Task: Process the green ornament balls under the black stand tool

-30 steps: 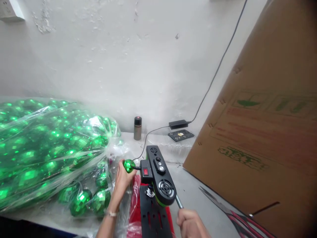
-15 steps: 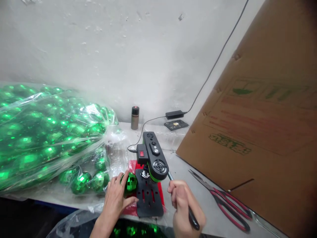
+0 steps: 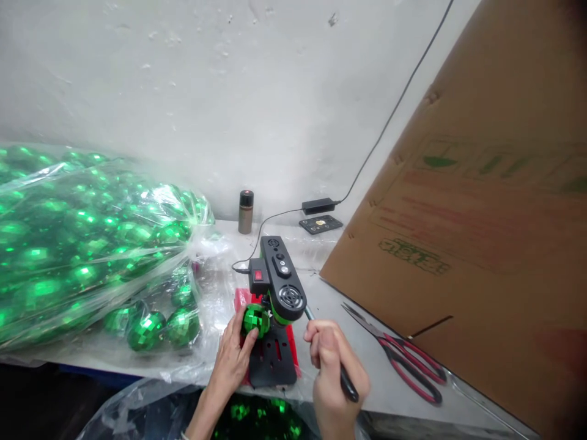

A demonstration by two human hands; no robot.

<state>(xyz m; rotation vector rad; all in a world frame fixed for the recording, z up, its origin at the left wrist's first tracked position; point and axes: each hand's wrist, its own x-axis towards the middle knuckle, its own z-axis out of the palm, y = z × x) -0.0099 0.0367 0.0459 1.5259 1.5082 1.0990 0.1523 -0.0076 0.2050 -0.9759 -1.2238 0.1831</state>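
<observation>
A green mirrored ball ornament [image 3: 256, 320] is pinched between the thumb and fingers of my left hand [image 3: 232, 354]. It sits beneath the left side of a small black bench drill press [image 3: 285, 275], above the slotted black base plate [image 3: 273, 366]. Whether the ball touches a part of the machine is hard to see. My right hand [image 3: 338, 373] is closed around the black grip of the machine's metal lever [image 3: 349, 388], at its right side. A red sheet [image 3: 292, 349] lies beneath the base plate.
On the left lies a clear plastic bag [image 3: 92, 226] full of green balls. Scissors [image 3: 398, 357] rest at the right, before a large cardboard box [image 3: 458, 232]. A brown bottle [image 3: 246, 212], power adapter [image 3: 320, 206] and phone [image 3: 320, 224] stand near the wall. More balls [image 3: 257, 418] show below the table edge.
My left hand has brought the green ball from beside the base plate to the right, in under the machine's head. My right hand stays on the lever. The whole view has shifted slightly.
</observation>
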